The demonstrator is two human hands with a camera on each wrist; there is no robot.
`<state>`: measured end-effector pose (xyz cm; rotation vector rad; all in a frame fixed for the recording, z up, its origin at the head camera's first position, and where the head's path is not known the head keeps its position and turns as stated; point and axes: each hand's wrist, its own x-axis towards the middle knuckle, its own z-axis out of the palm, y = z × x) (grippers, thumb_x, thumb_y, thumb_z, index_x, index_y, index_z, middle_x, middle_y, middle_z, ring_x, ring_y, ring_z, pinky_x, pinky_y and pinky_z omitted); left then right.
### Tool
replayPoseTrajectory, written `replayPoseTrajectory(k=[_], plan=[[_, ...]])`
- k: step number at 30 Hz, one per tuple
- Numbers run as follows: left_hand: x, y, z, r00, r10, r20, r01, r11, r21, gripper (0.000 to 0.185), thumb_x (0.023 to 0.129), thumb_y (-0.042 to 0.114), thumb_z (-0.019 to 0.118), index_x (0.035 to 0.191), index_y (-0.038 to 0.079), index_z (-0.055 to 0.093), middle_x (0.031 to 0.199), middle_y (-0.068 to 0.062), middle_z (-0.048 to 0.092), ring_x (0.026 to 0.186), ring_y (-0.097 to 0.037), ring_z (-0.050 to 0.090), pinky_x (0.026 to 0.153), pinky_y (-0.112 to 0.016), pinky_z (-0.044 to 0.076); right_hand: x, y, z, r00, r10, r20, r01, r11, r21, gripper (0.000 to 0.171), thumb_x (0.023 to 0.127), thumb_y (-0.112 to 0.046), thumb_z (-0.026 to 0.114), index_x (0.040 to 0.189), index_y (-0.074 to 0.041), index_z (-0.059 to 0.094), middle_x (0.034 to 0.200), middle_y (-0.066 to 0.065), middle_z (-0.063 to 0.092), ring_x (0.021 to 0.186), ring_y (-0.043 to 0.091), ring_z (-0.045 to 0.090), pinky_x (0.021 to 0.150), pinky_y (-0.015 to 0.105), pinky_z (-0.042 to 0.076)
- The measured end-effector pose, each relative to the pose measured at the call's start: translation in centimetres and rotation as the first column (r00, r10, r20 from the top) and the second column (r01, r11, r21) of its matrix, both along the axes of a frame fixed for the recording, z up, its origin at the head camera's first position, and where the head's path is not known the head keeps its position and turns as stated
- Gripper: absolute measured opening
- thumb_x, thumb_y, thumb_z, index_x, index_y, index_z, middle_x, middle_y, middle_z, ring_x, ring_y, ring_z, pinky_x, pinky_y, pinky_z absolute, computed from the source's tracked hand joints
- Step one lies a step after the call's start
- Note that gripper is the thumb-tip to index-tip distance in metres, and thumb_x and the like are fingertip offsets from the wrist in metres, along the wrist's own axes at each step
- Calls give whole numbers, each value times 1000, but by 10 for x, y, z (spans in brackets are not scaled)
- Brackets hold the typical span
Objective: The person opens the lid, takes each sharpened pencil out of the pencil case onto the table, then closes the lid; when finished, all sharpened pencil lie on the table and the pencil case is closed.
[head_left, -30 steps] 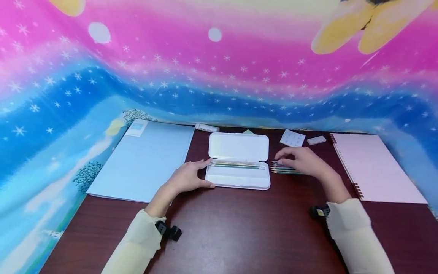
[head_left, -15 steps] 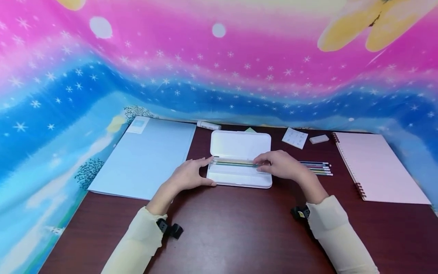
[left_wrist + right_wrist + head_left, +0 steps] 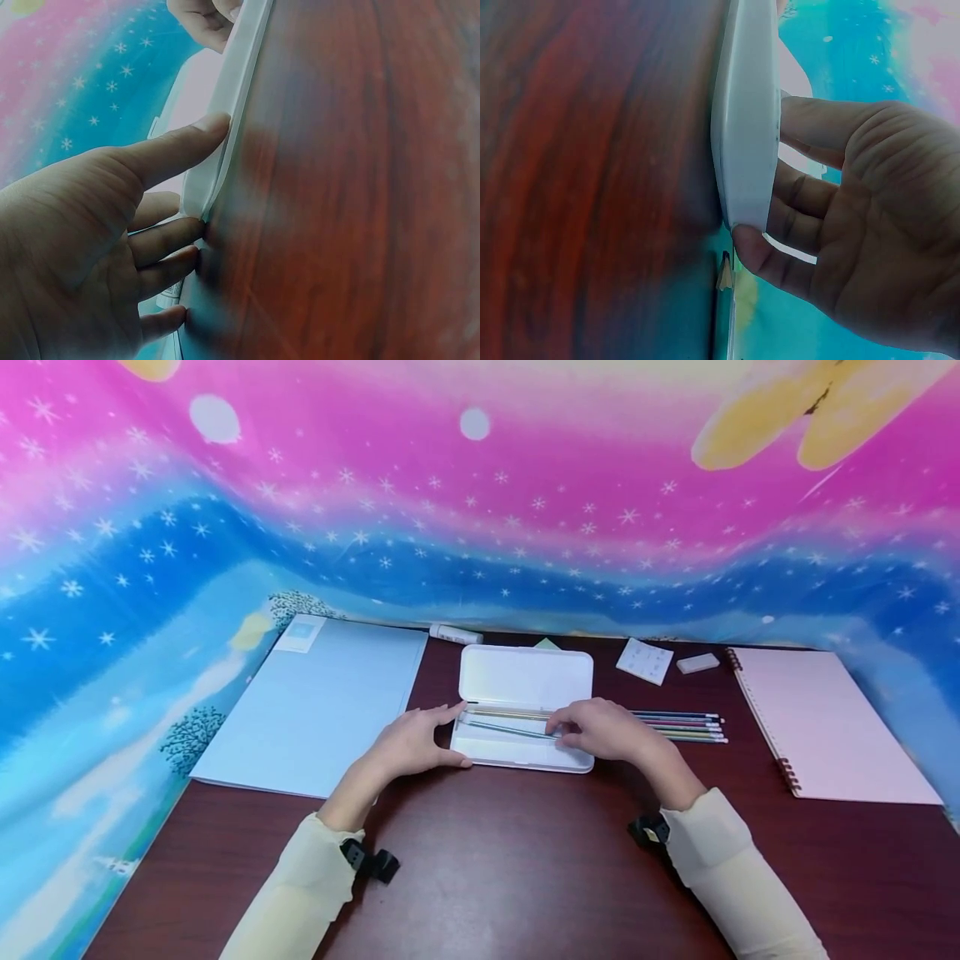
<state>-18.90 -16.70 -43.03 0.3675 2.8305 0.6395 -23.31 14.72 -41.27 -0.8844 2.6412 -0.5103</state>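
Note:
A white pencil case (image 3: pixel 525 677) lies with its lid raised on the dark wooden table. My left hand (image 3: pixel 405 745) holds the case's left end, thumb on the front wall (image 3: pixel 206 176) and fingers along the short side. Inside, a greenish pencil (image 3: pixel 506 728) slants across the tray, its right end at the fingertips of my right hand (image 3: pixel 609 731), which pinches it. Behind it lies a yellowish pencil (image 3: pixel 510 715). In the right wrist view the case wall (image 3: pixel 746 112) hides the right fingertips. Several more pencils (image 3: pixel 686 727) lie side by side to the right, partly behind that hand.
At the left lies a light blue folder (image 3: pixel 330 710); at the right, a pink spiral notebook (image 3: pixel 840 727). Along the back are a white tube (image 3: pixel 455 634), a green paper corner (image 3: pixel 547 644), a printed white card (image 3: pixel 645 661) and a white eraser (image 3: pixel 698 663).
My right hand has moved left from the loose pencils to the case. The greenish pencil's right end has swung toward the front. My left hand has stayed at the case.

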Motion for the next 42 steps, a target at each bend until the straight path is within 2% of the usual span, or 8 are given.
replayPoseTrajectory(k=[3, 8, 10, 15, 20, 25, 36, 42], plan=[[0, -1, 0, 1000, 0, -6, 0, 1000, -2, 96, 78, 56, 82, 158, 25, 37, 158, -14, 45, 147, -38, 41, 117, -57, 36, -1, -1, 0, 1000, 2, 10, -2, 1000, -8, 19, 97, -19, 68, 114, -25, 76, 122, 3, 73, 95, 19, 60, 88, 38, 49], [0, -1, 0, 1000, 1, -3, -1, 1000, 4, 96, 78, 55, 82, 158, 26, 37, 158, -13, 45, 147, -36, 42, 117, -56, 36, -2, 0, 0, 999, -11, 33, 12, 1000, -15, 11, 97, -19, 69, 105, -25, 74, 99, 0, 72, 86, 16, 58, 81, 35, 47], [0, 0, 0, 1000, -2, -4, 2, 1000, 7, 96, 78, 55, 82, 158, 25, 38, 158, -14, 45, 147, -37, 42, 117, -56, 37, -3, 1, 1, 999, -24, 34, 25, 999, -24, 10, 96, -19, 70, 103, -25, 74, 97, -1, 72, 85, 16, 57, 81, 35, 47], [0, 1, 1, 1000, 1, 1, -1, 1000, 9, 96, 78, 56, 82, 158, 26, 38, 158, -14, 45, 147, -36, 42, 116, -56, 38, -4, 8, 4, 999, -42, -8, 41, 997, -61, 13, 96, -17, 70, 103, -26, 77, 111, 0, 75, 92, 17, 59, 87, 39, 50], [0, 1, 1, 1000, 6, 4, -6, 1000, 7, 96, 79, 56, 81, 158, 26, 37, 159, -13, 44, 147, -36, 41, 117, -56, 37, -5, 16, 8, 997, -50, -54, 45, 994, -95, 15, 95, -17, 72, 105, -25, 80, 111, 1, 75, 95, 18, 62, 88, 42, 52], [0, 1, 0, 1000, 14, 4, -14, 1000, 1, 95, 79, 56, 81, 158, 26, 38, 158, -13, 44, 147, -37, 41, 117, -56, 36, -5, 26, 7, 995, -84, -60, 76, 990, -118, 18, 94, -16, 73, 107, -25, 81, 115, 3, 75, 105, 22, 66, 96, 48, 53], [0, 1, -1, 1000, 17, 10, -17, 1000, 6, 95, 78, 56, 82, 158, 27, 38, 159, -13, 44, 147, -37, 41, 117, -56, 36, -5, 50, 7, 989, -122, -79, 109, 982, -154, 18, 92, -16, 75, 107, -23, 81, 103, -2, 75, 91, 16, 63, 84, 41, 53], [0, 1, -1, 1000, 19, 15, -19, 1000, 11, 96, 78, 55, 82, 158, 27, 37, 159, -13, 44, 147, -37, 41, 117, -56, 36, -6, 64, 7, 985, -146, -97, 129, 978, -163, 17, 91, -17, 76, 105, -25, 81, 102, -4, 75, 91, 15, 64, 84, 40, 52]])
